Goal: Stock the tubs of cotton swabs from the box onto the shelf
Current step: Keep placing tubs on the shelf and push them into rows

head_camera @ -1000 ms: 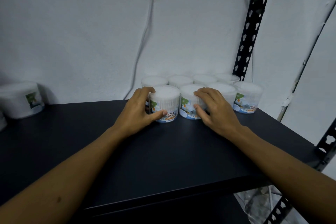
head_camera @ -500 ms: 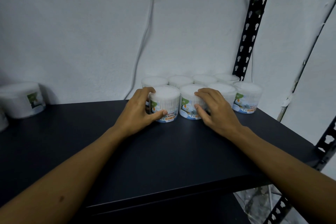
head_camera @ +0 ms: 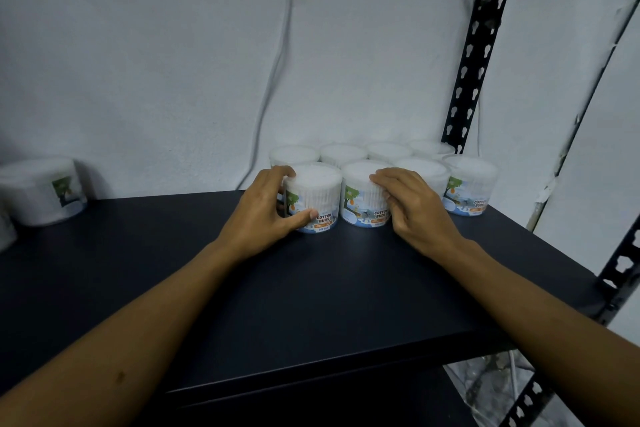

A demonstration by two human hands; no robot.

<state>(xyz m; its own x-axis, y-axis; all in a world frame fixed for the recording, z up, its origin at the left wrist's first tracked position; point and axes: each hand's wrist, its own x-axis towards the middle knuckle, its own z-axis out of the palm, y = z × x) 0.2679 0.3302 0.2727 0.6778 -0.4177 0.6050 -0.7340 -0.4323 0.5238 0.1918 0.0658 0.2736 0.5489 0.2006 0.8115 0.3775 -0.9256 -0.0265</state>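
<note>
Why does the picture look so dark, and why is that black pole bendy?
In the head view the light is dim and bluish, so the black metal shelf looks nearly featureless; the white tubs of cotton swabs at the back look soft and washed out; the wide-angle lens bows the black slotted upright post; the left hand and right hand stay fairly sharp.
</note>
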